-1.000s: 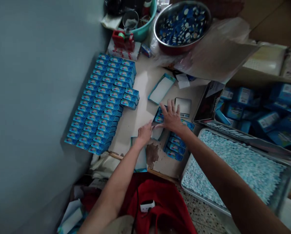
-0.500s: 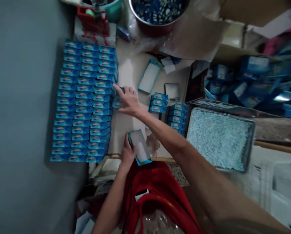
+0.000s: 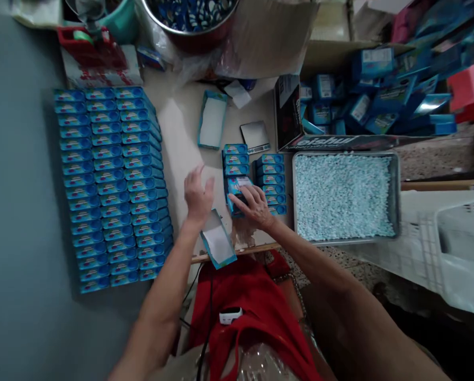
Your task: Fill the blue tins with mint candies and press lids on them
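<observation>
My right hand (image 3: 256, 207) has its thumb and fingers around a small blue box (image 3: 237, 185), low at the front of a short row of like boxes (image 3: 235, 159). A dark patch shows between thumb and fingers; I cannot make out what it is. My left hand (image 3: 199, 196) is raised over the tabletop, fingers apart and holding nothing. Just below it, an open blue carton with a white inside (image 3: 218, 241) lies slanted over the table's front edge. A second such carton (image 3: 212, 120) lies farther back.
Tall stacked rows of blue boxes (image 3: 113, 185) fill the left side. On the right are a tray of pale blue pellets (image 3: 343, 198) and a cardboard box of blue packages (image 3: 364, 142). A small scale (image 3: 255, 136) sits behind the short rows; a metal pot (image 3: 191, 29) stands at the back.
My right hand has moved from beside the left stacks to the short row on the right. My left hand has let go of the open carton and risen above it. The view has shifted.
</observation>
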Demonstrator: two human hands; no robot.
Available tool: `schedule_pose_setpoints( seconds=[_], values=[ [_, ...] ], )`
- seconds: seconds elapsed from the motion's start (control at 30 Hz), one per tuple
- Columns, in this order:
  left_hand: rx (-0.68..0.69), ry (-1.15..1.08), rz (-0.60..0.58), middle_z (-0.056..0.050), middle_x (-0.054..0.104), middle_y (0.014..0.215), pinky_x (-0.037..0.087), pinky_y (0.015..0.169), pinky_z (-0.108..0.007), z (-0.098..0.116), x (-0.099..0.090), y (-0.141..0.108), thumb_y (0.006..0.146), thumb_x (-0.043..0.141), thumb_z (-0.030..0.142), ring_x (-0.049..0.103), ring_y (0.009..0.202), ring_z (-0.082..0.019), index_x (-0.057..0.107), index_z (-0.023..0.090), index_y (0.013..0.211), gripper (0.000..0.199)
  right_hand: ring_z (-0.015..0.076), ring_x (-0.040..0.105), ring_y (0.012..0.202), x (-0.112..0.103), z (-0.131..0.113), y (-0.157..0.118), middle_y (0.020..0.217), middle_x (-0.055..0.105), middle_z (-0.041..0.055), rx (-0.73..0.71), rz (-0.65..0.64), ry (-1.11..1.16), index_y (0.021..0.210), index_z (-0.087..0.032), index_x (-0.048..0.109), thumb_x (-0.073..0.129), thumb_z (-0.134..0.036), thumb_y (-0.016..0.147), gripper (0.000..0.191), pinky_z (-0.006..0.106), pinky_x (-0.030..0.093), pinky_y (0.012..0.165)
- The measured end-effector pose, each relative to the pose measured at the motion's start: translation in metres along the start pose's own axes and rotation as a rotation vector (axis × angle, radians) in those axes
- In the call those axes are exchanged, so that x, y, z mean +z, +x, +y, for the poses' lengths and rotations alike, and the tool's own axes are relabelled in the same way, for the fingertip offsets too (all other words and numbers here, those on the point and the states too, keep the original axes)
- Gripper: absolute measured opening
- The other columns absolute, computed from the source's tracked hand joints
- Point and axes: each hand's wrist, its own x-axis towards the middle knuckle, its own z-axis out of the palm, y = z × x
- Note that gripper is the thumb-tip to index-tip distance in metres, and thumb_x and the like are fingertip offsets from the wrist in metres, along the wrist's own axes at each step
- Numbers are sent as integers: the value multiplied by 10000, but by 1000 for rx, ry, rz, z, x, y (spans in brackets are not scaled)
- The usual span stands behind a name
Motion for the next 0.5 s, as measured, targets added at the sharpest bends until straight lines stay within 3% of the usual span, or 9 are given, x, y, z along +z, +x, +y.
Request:
schedule_pose_setpoints(
  seconds=[0.1,0.17,0.23,0.33,0.4,0.5],
  values=[
    [239,55,-201,-178,524,1720,249,1401,-579,26,32,79,1157,511,541,386,1683,-356,546,188,1637,597,359,493,1587,1,-5,10,1647,589,143,-14,-14,59,1684,-389,583,547,-140,1031,700,648,344,1350],
    [297,125,-373,-195,519,1720,213,1392,-642,39,52,110,1153,520,549,350,1696,-392,523,178,1665,633,368,491,1584,-2,-6,20,1655,577,163,-24,-13,91,1723,-347,534,599,-146,1008,746,657,330,1355],
    [313,203,-466,-206,546,1695,259,1373,-636,48,63,124,1136,558,492,398,1657,-408,522,168,1675,630,386,470,1596,-9,-5,30,1677,548,198,-44,-27,112,1748,-273,493,688,-167,965,814,658,304,1366],
    [307,292,-461,-199,603,1635,335,1342,-591,53,65,127,1079,618,402,502,1556,-408,554,166,1654,625,424,322,1697,-22,-1,39,1772,433,245,-96,-47,112,1754,-168,448,820,-223,888,944,672,197,1403],
    [329,298,-474,-193,630,1606,339,1346,-573,52,63,130,1068,600,424,541,1518,-396,567,146,1625,623,425,187,1756,-27,1,42,1841,344,219,-109,-29,80,1767,-179,411,799,-289,939,922,701,111,1409],
    [305,305,-429,-146,632,1619,308,1363,-593,48,69,144,1097,458,567,518,1545,-371,562,149,1569,638,446,175,1759,-26,8,48,1872,327,153,-50,11,-38,1759,-249,435,724,-267,997,815,762,99,1381]
  ],
)
